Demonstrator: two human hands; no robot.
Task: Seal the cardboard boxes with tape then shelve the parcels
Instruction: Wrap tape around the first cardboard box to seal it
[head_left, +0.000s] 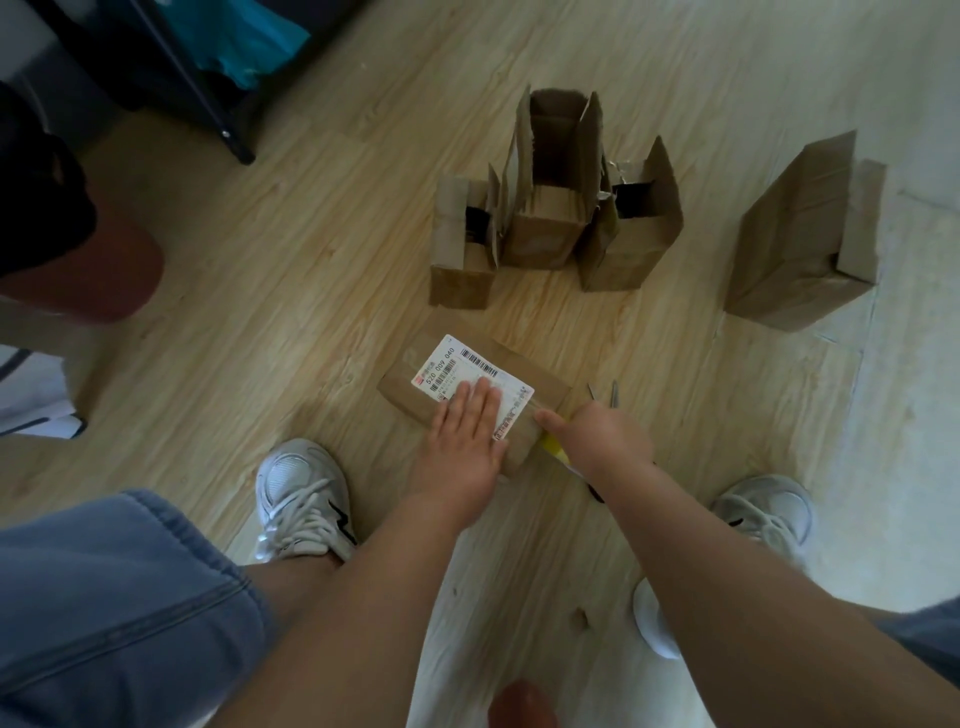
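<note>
From here I see the left hand lying flat, fingers straight, on the labelled box, which sits on the floor mid-view. At the box's 3 o'clock end the right hand presses one finger to the top edge. I cannot tell whether it grips the yellow thing beneath. Open boxes stand at 12 o'clock.
</note>
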